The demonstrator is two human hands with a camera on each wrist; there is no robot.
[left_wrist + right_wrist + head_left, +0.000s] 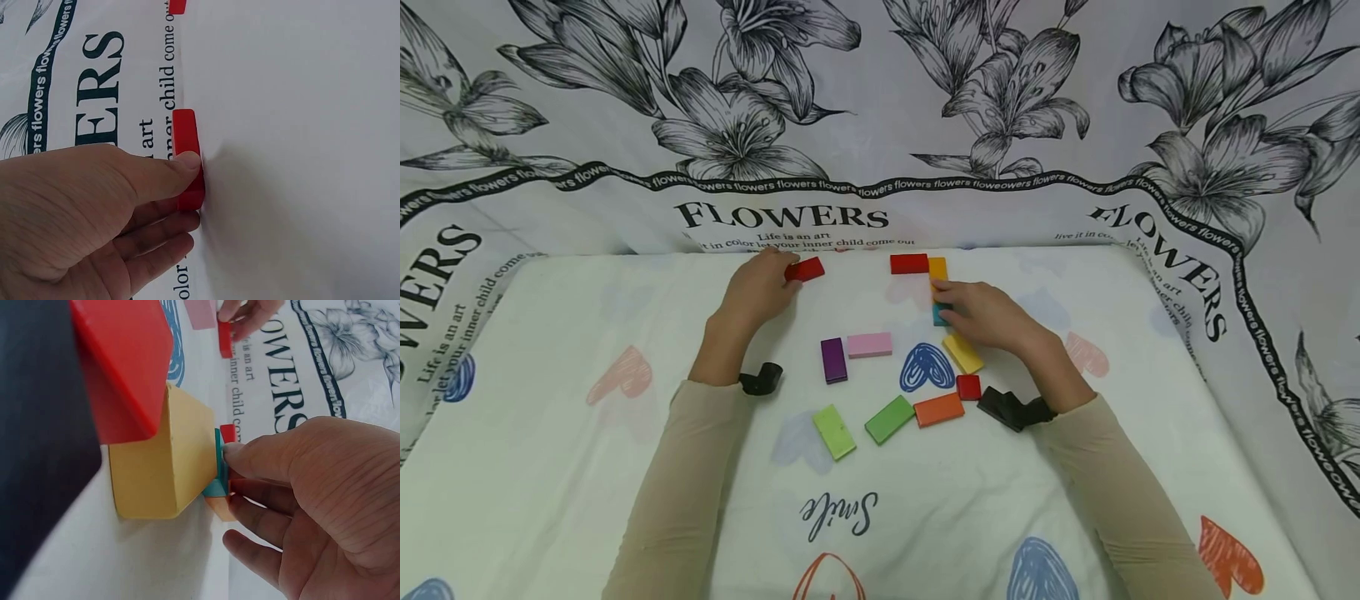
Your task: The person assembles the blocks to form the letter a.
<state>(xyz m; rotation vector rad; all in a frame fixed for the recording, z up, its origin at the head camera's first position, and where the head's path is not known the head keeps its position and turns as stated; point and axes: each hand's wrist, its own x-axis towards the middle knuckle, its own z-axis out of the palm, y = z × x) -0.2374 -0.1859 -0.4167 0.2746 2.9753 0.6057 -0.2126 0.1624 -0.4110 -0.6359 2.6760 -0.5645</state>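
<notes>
At the far edge of the white cloth my left hand [758,287] pinches a red block [185,132] between thumb and fingers. My right hand [988,315] is over the right end of the block row, thumb and fingers around a teal block [940,314]. Touching its far end is an orange-yellow block [937,268], partly covered by the fingers. Another red block [909,264] meets that one at a corner. On the near side of the teal block lies a yellow block [962,353], then a small red block [968,387] and an orange block [939,410].
A green block [890,419] touches the orange one, with a lime block [834,432] apart to its left. Farther back lie a purple block [833,360] and a pink block [869,345]. Black wrist cameras [1011,408] sit low by both wrists. Floral cloth [745,125] rises behind.
</notes>
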